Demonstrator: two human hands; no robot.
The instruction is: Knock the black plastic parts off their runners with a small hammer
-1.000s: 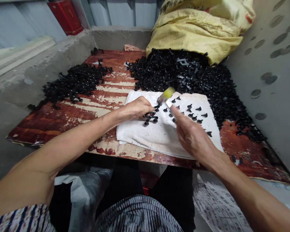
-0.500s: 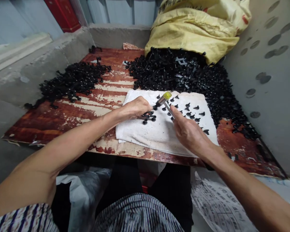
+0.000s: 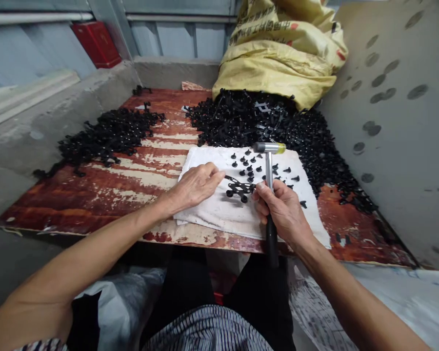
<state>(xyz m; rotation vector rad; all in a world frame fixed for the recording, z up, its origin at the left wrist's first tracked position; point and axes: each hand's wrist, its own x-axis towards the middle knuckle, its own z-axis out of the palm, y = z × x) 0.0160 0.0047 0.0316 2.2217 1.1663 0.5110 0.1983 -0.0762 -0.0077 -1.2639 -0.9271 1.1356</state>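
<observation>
1. Up along the far edge of the worn wooden board (image 3: 95,204), heaped black plastic parts (image 3: 241,122)
2. Near the front edge, a white towel (image 3: 201,163) under scattered black studs (image 3: 249,168)
3. Clenched in the closed right hand (image 3: 283,209), a steel-shafted hammer (image 3: 269,168), yellow-tipped head over the towel
4. Half-curled and empty, the left hand (image 3: 195,185) on the towel, just beside a black runner piece (image 3: 239,187)

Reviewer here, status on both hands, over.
Right hand gripping mallet, upright. Left hand open on towel, beside black plastic runner. Runner between hands, small black parts around it.
</observation>
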